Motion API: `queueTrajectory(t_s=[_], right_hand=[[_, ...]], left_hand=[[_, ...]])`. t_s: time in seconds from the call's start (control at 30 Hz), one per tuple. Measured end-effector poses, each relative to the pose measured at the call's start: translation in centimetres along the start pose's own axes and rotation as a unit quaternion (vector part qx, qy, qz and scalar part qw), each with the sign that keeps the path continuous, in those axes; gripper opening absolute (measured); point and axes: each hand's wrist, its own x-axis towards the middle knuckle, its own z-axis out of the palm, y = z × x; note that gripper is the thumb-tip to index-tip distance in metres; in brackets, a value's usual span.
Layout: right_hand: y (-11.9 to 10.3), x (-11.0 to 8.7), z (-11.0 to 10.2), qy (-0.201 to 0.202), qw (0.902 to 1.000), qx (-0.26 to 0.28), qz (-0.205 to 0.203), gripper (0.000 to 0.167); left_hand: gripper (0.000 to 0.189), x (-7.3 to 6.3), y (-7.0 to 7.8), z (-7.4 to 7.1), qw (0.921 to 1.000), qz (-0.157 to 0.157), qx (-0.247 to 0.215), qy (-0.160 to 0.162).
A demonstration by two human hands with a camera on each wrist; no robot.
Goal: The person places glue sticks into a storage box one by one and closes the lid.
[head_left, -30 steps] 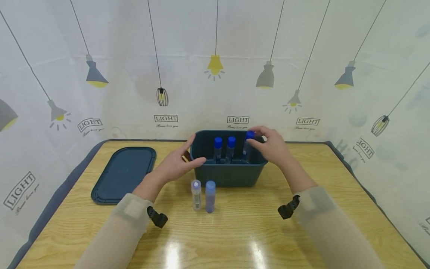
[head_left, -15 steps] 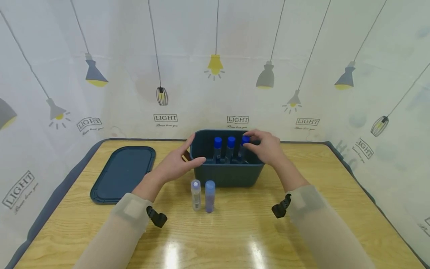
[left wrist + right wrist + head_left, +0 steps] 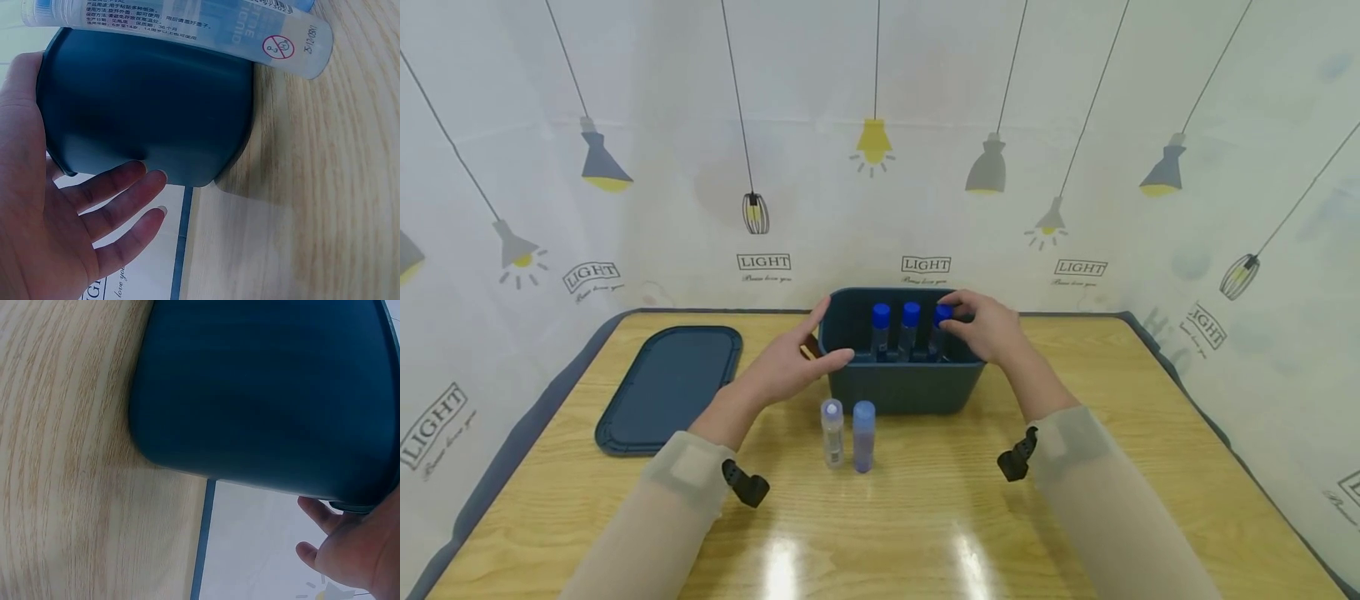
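A dark blue bin (image 3: 901,390) stands on the table. Three glue sticks are upright in it, a left one (image 3: 880,332), a middle one (image 3: 908,330) and a right one (image 3: 937,333), all with bright blue caps. My right hand (image 3: 988,327) reaches over the right end and pinches the right one by its cap. My left hand (image 3: 786,362) lies against the bin's left end, fingers spread along the end wall and thumb at the front rim. Before the bin stand a clear glue stick (image 3: 832,433) and a pale blue one (image 3: 863,437); the clear one (image 3: 275,37) crosses the left wrist view.
A flat dark blue lid (image 3: 672,390) lies on the wooden table (image 3: 880,525) at the left. Behind the table hangs a white cloth (image 3: 820,167) printed with lamps. The right wrist view shows the bin's right end wall (image 3: 262,394).
My right hand has moved left within the bin, bringing the right glue stick nearer the middle one. My left hand stays at the bin's left end. The head view has shifted slightly.
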Motion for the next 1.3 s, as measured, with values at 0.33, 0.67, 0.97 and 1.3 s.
queueTrajectory(t_s=[0.33, 0.67, 0.97, 1.3], right_hand=[[0.15, -0.18, 0.08, -0.007, 0.9996, 0.024, 0.013, 0.046], [0.09, -0.36, 0.21, 0.006, 0.9973, 0.071, 0.016, 0.049], [0.54, -0.39, 0.38, 0.033, 0.9928, 0.115, 0.001, 0.053], [0.71, -0.91, 0.56, 0.095, 0.9834, 0.154, 0.002, 0.053]], left_hand=[[0.104, 0.18, -0.36, 0.19, 1.0000, -0.001, -0.001, 0.000], [0.103, 0.16, -0.41, 0.21, 1.0000, 0.000, -0.004, 0.002], [0.103, 0.08, -0.23, 0.11, 1.0000, 0.000, -0.006, 0.003], [0.103, 0.09, -0.12, 0.17, 1.0000, -0.001, -0.003, 0.003]])
